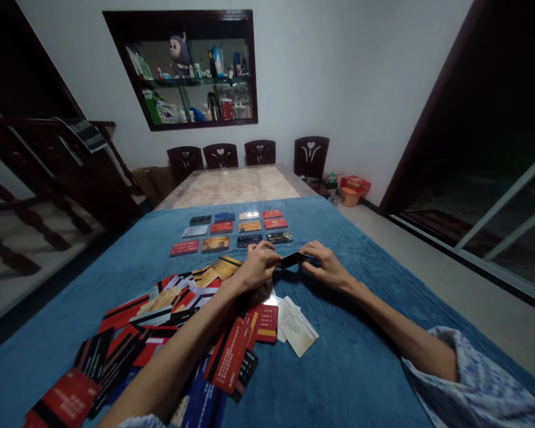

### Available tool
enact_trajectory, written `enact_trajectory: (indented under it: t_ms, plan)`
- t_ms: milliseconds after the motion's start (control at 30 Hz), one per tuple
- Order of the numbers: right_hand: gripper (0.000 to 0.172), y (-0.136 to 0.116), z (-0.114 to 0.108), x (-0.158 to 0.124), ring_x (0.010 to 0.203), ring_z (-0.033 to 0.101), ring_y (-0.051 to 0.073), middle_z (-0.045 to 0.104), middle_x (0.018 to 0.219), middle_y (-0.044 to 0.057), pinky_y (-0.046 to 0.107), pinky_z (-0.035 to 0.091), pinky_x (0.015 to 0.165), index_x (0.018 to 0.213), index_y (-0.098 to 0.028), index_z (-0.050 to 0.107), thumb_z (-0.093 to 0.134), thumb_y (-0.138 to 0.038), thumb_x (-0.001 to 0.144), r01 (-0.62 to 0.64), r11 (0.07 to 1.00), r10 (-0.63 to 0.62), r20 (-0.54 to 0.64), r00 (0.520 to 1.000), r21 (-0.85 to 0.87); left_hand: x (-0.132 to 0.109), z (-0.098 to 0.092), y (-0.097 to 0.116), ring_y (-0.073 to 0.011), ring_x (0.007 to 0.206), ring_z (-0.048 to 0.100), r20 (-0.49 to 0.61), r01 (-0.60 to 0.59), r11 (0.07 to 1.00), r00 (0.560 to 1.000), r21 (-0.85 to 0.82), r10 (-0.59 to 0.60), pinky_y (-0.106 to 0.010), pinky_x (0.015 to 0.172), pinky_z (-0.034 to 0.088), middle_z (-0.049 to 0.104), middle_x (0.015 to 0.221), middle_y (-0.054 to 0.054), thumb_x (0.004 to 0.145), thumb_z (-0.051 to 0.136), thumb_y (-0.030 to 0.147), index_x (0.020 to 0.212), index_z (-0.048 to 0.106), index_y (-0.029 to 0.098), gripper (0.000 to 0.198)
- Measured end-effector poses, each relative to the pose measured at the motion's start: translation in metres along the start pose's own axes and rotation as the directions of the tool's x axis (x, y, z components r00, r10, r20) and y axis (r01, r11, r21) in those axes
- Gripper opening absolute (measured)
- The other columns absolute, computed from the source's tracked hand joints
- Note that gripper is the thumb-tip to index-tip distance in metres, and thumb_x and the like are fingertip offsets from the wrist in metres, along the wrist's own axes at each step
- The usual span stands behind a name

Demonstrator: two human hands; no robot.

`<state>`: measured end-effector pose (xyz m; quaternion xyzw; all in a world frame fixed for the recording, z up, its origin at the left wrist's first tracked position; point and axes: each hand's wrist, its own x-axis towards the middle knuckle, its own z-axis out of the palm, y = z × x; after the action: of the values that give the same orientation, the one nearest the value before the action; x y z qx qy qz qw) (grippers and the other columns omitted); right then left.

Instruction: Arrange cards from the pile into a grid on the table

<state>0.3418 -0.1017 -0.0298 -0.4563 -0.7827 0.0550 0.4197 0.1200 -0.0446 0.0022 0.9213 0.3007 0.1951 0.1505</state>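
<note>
A black plastic card is held a little above the blue cloth, between my two hands. My left hand pinches its left end and my right hand grips its right end. Beyond them lie small card stacks in rows, among them a dark stack and a navy stack nearest my fingers. Under and beside my left forearm spreads a loose heap of cards, with a red card and a cream card at its right side. My left arm hides part of the heap.
A blue cloth covers the near part of the table, and its bare marble-like top shows at the far end. Dark wooden chairs stand behind it. A wall cabinet holds a plush toy and bottles.
</note>
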Motion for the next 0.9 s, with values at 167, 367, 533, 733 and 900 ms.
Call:
enact_trajectory:
  t_ms: [167, 367, 533, 733, 900]
  plan:
    - [0.01, -0.003, 0.0, 0.0, 0.087, 0.061, 0.02, 0.068, 0.088, 0.005, 0.035, 0.048, 0.081, 0.087, -0.021, 0.064, 0.055, -0.023, 0.086, -0.023, 0.997, 0.025, -0.027, 0.999, 0.073, -0.001, 0.002, 0.001, -0.0259, 0.115, 0.052, 0.011, -0.002, 1.0, 1.0, -0.004, 0.002, -0.045, 0.099, 0.033, 0.069, 0.1, -0.006, 0.087, 0.057, 0.012, 0.097, 0.076, 0.023, 0.024]
    - [0.013, 0.002, 0.002, -0.002, 0.086, 0.06, 0.021, 0.068, 0.087, 0.006, 0.037, 0.044, 0.081, 0.094, -0.02, 0.066, 0.055, -0.024, 0.089, 0.028, 0.996, -0.036, -0.087, 0.996, -0.087, -0.001, 0.002, 0.002, -0.0258, 0.118, 0.052, 0.016, -0.003, 1.0, 1.0, 0.005, 0.003, -0.046, 0.098, 0.033, 0.069, 0.101, -0.007, 0.084, 0.057, 0.009, 0.089, 0.074, 0.02, 0.021]
    - [0.02, -0.001, -0.002, 0.0, 0.085, 0.055, 0.022, 0.067, 0.082, 0.006, 0.039, 0.04, 0.083, 0.097, -0.02, 0.068, 0.051, -0.028, 0.095, 0.101, 0.949, -0.143, -0.122, 0.982, -0.299, -0.001, 0.003, 0.001, -0.0257, 0.116, 0.054, -0.047, 0.029, 1.0, 0.999, 0.008, -0.028, -0.046, 0.097, 0.033, 0.069, 0.101, -0.007, 0.082, 0.06, 0.009, 0.087, 0.073, 0.018, 0.017]
    - [0.022, -0.003, -0.008, 0.002, 0.086, 0.05, 0.02, 0.067, 0.083, 0.005, 0.039, 0.036, 0.086, 0.1, -0.021, 0.071, 0.049, -0.025, 0.098, 0.233, 0.846, -0.311, -0.091, 0.946, -0.48, 0.0, 0.0, 0.004, -0.0225, 0.102, 0.057, -0.287, 0.082, 0.997, 0.955, -0.006, -0.08, -0.045, 0.097, 0.033, 0.071, 0.089, -0.005, 0.083, 0.058, 0.011, 0.081, 0.071, 0.019, 0.015]
    - [0.021, -0.007, -0.009, 0.002, 0.085, 0.048, 0.02, 0.067, 0.083, 0.005, 0.038, 0.033, 0.084, 0.095, -0.021, 0.071, 0.051, -0.026, 0.097, 0.301, 0.788, -0.375, -0.032, 0.926, -0.537, -0.003, -0.001, 0.015, -0.0219, 0.101, 0.056, -0.343, -0.024, 0.999, 0.939, -0.034, 0.011, -0.041, 0.095, 0.034, 0.071, 0.087, -0.002, 0.08, 0.058, 0.01, 0.086, 0.066, 0.02, 0.013]
